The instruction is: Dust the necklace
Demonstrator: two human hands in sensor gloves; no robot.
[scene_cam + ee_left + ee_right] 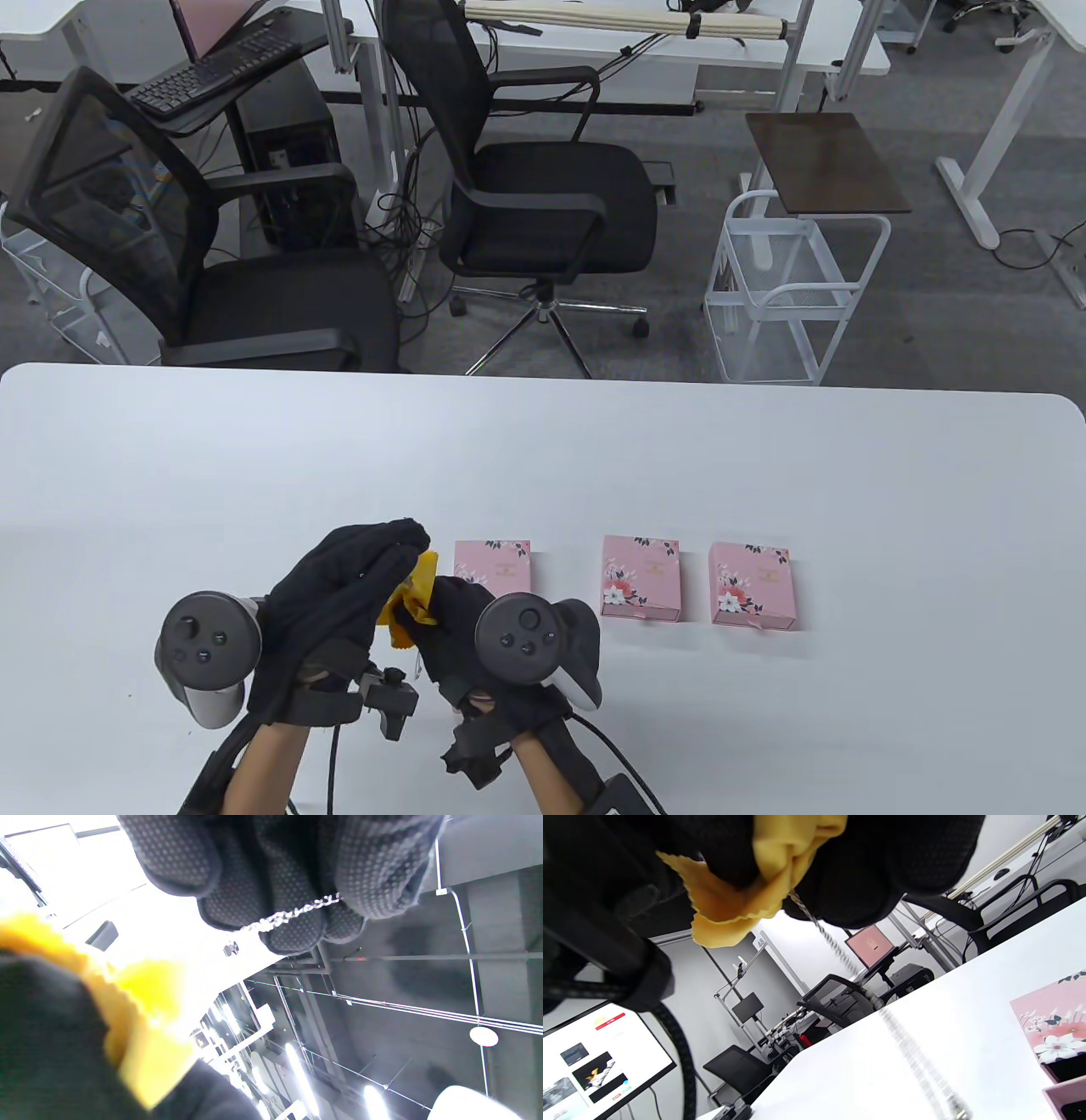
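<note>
Both gloved hands meet above the table's front left. My right hand (445, 607) grips a yellow cloth (413, 598), which also shows bunched in its fingers in the right wrist view (780, 853). A thin silver necklace chain (835, 946) comes out of the cloth there and hangs down toward the table. My left hand (365, 577) pinches the chain (288, 914) between its fingertips in the left wrist view, with the yellow cloth (144, 1014) close below. The chain is hidden between the hands in the table view.
Three pink floral boxes lie in a row on the white table (764, 458): one right beside my hands (493, 567), one in the middle (641, 577), one at the right (752, 586). Office chairs and a white wire cart stand beyond the far edge.
</note>
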